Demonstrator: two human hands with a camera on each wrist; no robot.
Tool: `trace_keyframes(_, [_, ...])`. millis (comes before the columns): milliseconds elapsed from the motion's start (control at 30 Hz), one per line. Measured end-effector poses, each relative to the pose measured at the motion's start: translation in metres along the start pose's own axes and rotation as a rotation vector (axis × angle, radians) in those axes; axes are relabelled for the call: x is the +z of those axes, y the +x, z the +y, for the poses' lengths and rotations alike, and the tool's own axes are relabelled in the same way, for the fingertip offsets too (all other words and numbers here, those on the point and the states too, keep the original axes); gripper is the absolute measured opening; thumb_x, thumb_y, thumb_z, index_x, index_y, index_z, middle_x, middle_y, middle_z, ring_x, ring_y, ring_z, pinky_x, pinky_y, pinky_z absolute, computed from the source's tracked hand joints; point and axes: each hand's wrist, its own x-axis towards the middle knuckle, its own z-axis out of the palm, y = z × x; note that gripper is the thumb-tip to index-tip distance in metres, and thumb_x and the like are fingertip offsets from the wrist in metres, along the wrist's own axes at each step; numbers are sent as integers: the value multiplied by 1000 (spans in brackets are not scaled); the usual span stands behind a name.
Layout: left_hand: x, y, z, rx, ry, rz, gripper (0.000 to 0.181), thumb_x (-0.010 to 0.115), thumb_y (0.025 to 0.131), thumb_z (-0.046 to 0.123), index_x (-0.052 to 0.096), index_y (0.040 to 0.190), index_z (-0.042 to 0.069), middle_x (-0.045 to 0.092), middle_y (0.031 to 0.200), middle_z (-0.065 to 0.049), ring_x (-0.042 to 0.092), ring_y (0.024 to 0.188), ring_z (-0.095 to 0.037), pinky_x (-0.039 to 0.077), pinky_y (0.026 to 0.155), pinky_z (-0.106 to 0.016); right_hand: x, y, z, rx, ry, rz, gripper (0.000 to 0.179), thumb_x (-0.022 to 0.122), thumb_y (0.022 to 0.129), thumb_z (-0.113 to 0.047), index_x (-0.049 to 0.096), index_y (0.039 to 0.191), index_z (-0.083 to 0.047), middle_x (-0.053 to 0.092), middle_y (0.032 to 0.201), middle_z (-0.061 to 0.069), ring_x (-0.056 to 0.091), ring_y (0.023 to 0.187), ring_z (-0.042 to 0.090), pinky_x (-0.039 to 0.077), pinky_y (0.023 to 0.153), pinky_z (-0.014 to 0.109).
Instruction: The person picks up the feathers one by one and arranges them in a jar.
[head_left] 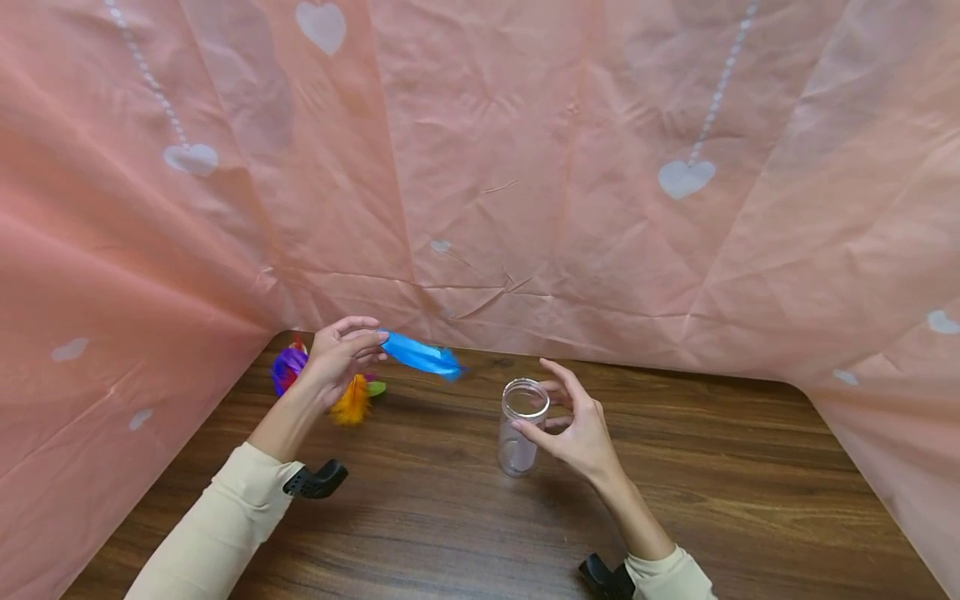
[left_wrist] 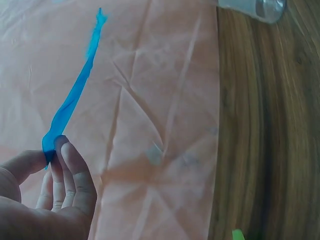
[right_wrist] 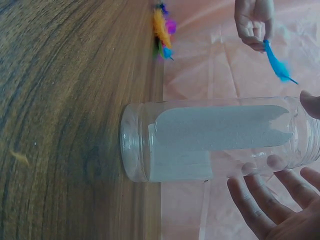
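Between thumb and fingertips, my left hand (head_left: 339, 360) pinches one end of a blue feather (head_left: 422, 355). The feather points right, toward the jar, and its fluffy tip stays above and left of the rim. A clear jar (head_left: 516, 446) without a lid stands upright on the table, with a whitish label (right_wrist: 220, 129) on its side. My right hand (head_left: 587, 429) holds the jar near its top, thumb on the near side and fingers round the far and right side. Partly behind my left hand lies a pile of feathers, with orange (head_left: 351, 403), purple (head_left: 287, 367) and green (head_left: 377, 388) showing.
The wood-grain table (head_left: 435, 525) is bounded at the back and sides by a pink cloth (head_left: 480, 150) with white hearts. Black devices (head_left: 318, 481) sit at both wrists. A small pale scrap (right_wrist: 20, 158) shows on the table in the right wrist view.
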Motion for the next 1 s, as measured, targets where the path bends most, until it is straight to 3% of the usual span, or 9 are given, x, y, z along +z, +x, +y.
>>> trace_keyframes(100, [7, 0, 2, 3, -2, -8, 19, 62, 98, -9, 66, 96, 9, 75, 79, -3, 73, 67, -15, 63, 71, -28, 0, 1, 0, -1, -3, 2, 85, 91, 73, 1, 50, 147, -4, 72, 109, 23, 72, 94, 40, 64, 65, 41])
trace_keyframes(333, [24, -1, 5, 25, -15, -37, 23, 58, 98, -12, 67, 96, 10, 76, 81, -3, 73, 67, -15, 62, 70, -28, -1, 2, 0, -3, -6, 4, 85, 92, 73, 0, 51, 147, -4, 72, 108, 25, 71, 93, 13, 64, 65, 40])
trace_keyframes(667, [40, -4, 5, 15, -10, -74, 24, 58, 99, -11, 67, 95, 11, 75, 82, -3, 72, 69, -13, 62, 73, -29, 0, 0, -2, 3, -2, 0, 85, 91, 73, 1, 50, 147, -3, 72, 109, 25, 72, 93, 39, 64, 65, 42])
trace_keyframes(1000, [51, -7, 1, 7, -8, -100, 26, 58, 98, -12, 68, 95, 11, 73, 80, -2, 71, 69, -12, 62, 70, -28, 1, -1, -2, 16, -6, 1, 85, 92, 73, -1, 50, 147, -4, 72, 109, 25, 72, 94, 22, 64, 66, 38])
